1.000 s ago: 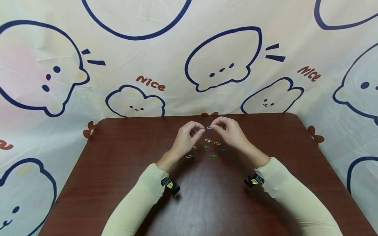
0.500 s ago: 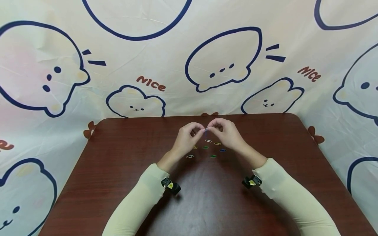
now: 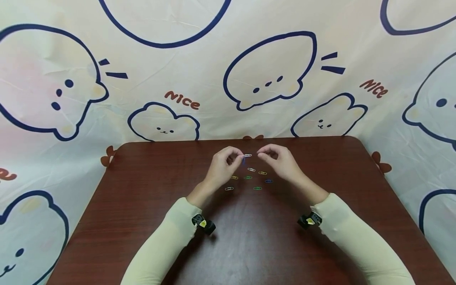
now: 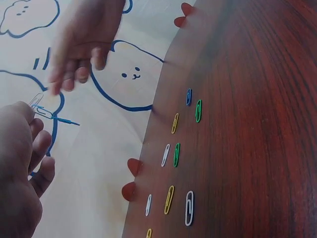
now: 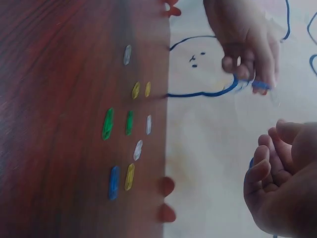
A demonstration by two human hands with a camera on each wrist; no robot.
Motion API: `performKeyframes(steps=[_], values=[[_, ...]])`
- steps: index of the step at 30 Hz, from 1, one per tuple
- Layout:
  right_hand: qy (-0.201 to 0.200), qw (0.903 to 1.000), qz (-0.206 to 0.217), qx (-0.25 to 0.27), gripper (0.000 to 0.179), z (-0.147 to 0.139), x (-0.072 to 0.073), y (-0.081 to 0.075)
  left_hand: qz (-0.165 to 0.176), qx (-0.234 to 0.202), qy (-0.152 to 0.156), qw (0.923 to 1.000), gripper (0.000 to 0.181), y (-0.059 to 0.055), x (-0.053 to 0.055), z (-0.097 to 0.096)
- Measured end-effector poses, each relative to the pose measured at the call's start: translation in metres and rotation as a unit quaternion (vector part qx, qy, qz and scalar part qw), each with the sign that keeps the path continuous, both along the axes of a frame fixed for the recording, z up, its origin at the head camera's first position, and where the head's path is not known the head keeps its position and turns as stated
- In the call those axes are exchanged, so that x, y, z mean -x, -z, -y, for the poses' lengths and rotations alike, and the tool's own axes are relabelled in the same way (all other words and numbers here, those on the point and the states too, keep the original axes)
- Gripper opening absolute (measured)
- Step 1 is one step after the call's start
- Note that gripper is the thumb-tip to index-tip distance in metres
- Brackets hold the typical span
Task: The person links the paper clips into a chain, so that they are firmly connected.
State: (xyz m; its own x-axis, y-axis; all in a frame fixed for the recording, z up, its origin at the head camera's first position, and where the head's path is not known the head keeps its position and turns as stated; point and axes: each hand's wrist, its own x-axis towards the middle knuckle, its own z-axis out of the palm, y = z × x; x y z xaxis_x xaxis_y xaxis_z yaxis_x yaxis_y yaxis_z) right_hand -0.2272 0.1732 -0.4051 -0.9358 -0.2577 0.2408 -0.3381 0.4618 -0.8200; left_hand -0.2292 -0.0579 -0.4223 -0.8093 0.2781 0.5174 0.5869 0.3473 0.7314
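Observation:
With thumb and fingertips, my left hand (image 3: 221,167) pinches linked paper clips above the far part of the table. A white paper clip (image 3: 247,155) sticks out to the right from its fingertips. Blue paper clips (image 4: 44,113) hang from the same grip in the left wrist view, linked one to another. Just right of the white clip's end is my right hand (image 3: 280,161), its fingers loosely bent and holding nothing. A gap separates its fingertips from the clip. The left fingertips hide part of the chain.
Loose paper clips lie below the hands on the dark red table (image 3: 228,245): a blue clip (image 3: 268,181), a green clip (image 3: 257,188), a yellow clip (image 3: 262,173), a white clip (image 3: 229,189) and several more. A patterned cloth (image 3: 210,71) rises behind the table's far edge.
The right hand brought the white clip left to the left fingertips, let go of it and drew back right. The white clip is now in the left hand's pinch; the loose clips have not moved.

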Motion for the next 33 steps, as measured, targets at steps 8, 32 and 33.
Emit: performKeyframes(steps=[8,32,33], values=[[0.018,0.9985,0.05,-0.012,0.022,-0.027,0.001,0.025,-0.001,-0.012,0.003,0.9999,0.004,0.0,0.0,0.005],[0.018,0.9883,0.121,-0.09,0.011,-0.065,-0.003,0.08,-0.009,-0.013,0.005,0.9999,0.005,-0.002,0.001,0.006],[0.018,0.9882,0.122,-0.09,0.011,-0.064,-0.003,0.08,-0.009,-0.013,0.005,0.9999,0.006,-0.002,0.001,0.006]])
